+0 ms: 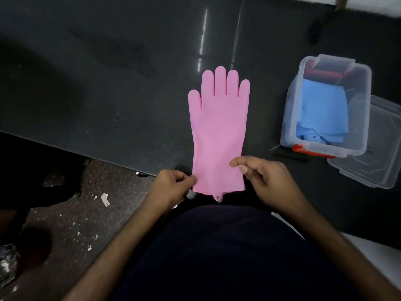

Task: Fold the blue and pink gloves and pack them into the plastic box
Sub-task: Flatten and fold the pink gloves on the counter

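Note:
A pink glove [218, 127] lies flat on the dark table [108, 83], fingers pointing away from me, cuff at the near edge. My left hand [171, 187] pinches the cuff's left corner. My right hand [267, 179] hovers at the cuff's right side with fingers loosely curled, thumb and forefinger just over the glove; nothing is held in it. A clear plastic box [360, 118] with an orange latch stands to the right. A folded blue glove [323, 109] lies inside it.
The box's clear lid [379, 157] lies just right of the box, partly under it. Something red and dark sits in the box's far end. A thin dark stick [290, 157] lies in front of the box. The table edge runs diagonally at the left, with speckled floor below.

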`<state>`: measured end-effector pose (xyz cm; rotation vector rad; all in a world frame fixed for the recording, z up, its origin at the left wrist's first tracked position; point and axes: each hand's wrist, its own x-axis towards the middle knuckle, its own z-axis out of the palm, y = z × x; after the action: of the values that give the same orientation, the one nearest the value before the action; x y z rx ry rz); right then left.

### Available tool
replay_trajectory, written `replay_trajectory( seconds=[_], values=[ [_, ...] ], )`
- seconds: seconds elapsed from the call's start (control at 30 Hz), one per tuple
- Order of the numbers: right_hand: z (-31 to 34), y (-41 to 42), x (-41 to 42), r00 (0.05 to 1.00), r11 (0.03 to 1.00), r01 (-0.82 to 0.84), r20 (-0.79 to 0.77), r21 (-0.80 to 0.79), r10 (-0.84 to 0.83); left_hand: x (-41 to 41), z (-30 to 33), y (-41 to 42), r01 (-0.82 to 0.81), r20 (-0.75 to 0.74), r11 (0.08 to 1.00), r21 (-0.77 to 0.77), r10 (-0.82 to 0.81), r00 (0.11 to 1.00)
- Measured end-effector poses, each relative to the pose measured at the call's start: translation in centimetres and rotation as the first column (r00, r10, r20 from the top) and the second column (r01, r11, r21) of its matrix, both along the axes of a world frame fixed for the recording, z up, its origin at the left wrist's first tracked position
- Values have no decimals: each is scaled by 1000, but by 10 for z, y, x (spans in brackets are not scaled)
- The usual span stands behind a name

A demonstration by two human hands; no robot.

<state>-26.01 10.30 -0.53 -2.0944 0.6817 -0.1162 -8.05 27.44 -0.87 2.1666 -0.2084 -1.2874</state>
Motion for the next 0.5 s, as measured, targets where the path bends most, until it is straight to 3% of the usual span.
replay_trajectory(
  seconds=[0.1, 0.2, 0.27, 0.33, 0.5],
  values=[
    [1, -4, -10, 996, 997, -68, 57, -27, 69, 5, 15, 0, -200, -252, 972, -124, 164, 954],
    [1, -4, -14, 988, 983, 24, 153, -181, 4, 11, 29, 3, -269, -387, 939, -216, 171, 906],
    [0, -6, -14, 966, 939, 104, 258, -328, -16, 12, 36, 4, -276, -436, 924, -265, 141, 889],
    [-3, -10, -12, 935, 912, 159, 354, -378, -16, 12, 42, 3, -271, -460, 916, -297, 112, 881],
    [-12, -18, -3, 904, 936, 179, 426, -302, -36, 12, 48, 3, -179, -467, 938, -295, 22, 884]
  ],
)
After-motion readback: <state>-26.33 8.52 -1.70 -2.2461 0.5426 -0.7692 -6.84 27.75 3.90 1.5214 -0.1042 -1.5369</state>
